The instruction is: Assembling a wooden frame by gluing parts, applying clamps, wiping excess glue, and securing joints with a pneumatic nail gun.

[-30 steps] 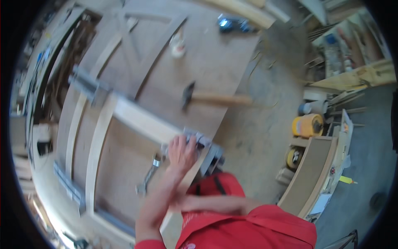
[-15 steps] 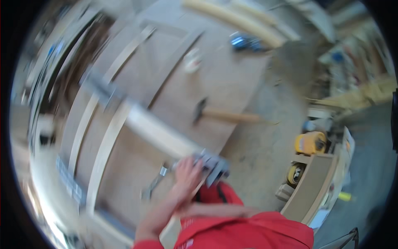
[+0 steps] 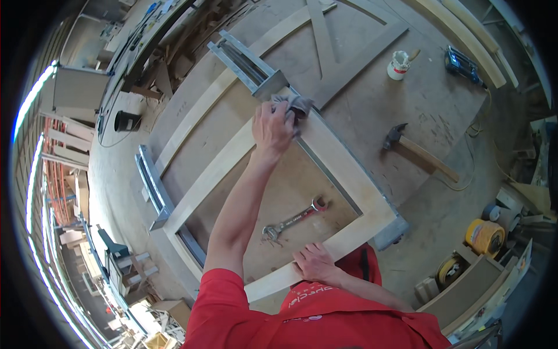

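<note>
My left hand (image 3: 272, 129) is closed on a crumpled grey rag (image 3: 297, 109), pressed to the far corner of a pale wooden frame (image 3: 343, 157). Beside that corner a long metal clamp (image 3: 247, 64) lies across the frame's end. Curled over the inner edge of the frame's near rail are the fingers of my right hand (image 3: 315, 263); its thumb is hard to make out. Inside the frame's opening lies a double-ended wrench (image 3: 295, 218). Another metal clamp (image 3: 154, 186) sits at the left, its bar running under the frame.
On the board to the right lie a hammer (image 3: 418, 152), a white pot (image 3: 399, 65) with a brush in it, and a blue-black tool (image 3: 462, 63). A second wooden frame (image 3: 366, 64) lies farther off. At the lower right, a yellow roll (image 3: 485, 237) stands by a box (image 3: 459, 291).
My left hand has moved with the rag from the frame's near corner to its far corner. My right hand, mostly hidden before, now shows on the near rail. The view has turned and sharpened.
</note>
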A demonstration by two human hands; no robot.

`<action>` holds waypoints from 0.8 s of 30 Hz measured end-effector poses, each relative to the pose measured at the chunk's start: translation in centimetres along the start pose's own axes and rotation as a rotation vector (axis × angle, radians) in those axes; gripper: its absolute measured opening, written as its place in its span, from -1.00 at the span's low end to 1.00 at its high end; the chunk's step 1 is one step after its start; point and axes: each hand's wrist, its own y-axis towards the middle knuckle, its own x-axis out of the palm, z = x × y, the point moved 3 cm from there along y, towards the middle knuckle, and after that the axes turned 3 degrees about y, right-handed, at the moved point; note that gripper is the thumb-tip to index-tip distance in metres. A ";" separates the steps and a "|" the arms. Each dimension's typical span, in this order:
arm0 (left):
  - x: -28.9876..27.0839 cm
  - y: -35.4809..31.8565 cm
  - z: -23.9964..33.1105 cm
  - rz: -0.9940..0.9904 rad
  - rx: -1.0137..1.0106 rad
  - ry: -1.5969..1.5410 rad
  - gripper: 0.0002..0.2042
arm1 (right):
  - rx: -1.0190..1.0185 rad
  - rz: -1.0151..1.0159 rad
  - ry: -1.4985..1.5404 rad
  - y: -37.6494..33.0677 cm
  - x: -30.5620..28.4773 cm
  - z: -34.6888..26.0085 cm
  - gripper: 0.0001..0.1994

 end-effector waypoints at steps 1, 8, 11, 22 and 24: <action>1.0 0.8 -1.0 -0.038 -0.070 0.117 -0.66 | 0.003 -0.004 0.000 0.3 -0.2 0.0 -0.75; 4.4 2.2 2.7 -0.104 0.166 -0.074 -0.71 | 0.114 -0.003 -0.076 0.6 -0.8 3.0 -0.77; 5.5 2.8 -1.1 -0.150 0.209 0.006 -0.74 | 0.029 0.004 -0.024 0.9 2.0 3.4 -0.78; 4.7 2.6 -0.4 -0.108 0.178 0.005 -0.82 | 0.044 0.057 0.037 -0.1 0.9 1.7 -0.75; 4.5 5.5 -1.4 -0.099 0.116 0.087 -0.85 | 0.024 0.056 0.023 0.4 2.1 2.4 -0.75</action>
